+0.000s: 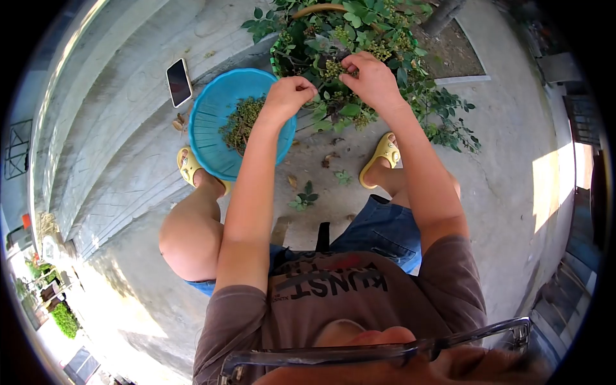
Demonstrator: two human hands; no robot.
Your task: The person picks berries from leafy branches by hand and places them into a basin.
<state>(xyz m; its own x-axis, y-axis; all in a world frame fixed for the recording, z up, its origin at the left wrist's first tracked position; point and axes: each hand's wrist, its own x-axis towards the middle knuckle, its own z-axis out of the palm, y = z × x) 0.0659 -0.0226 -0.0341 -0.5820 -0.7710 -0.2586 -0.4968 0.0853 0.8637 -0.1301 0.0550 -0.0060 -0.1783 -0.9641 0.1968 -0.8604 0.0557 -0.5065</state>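
My left hand (289,97) is closed in a pinch beside the right rim of a blue plastic basin (204,128); whatever its fingertips hold is too small to make out. Loose green-brown berry clusters (242,122) lie in a heap in that basin. Farther right, my right hand (373,78) pinches at a cluster of small green berries (333,68) among leafy cut branches (350,109). These branches fill a basket with a tan handle (319,9) and spill over its right side. The basket's body is mostly hidden by leaves.
A phone (179,82) lies on the concrete step left of the basin. My feet in yellow sandals (383,156) stand on either side. Fallen leaves (304,197) dot the concrete floor. A trunk (443,16) rises from a soil bed behind the branches.
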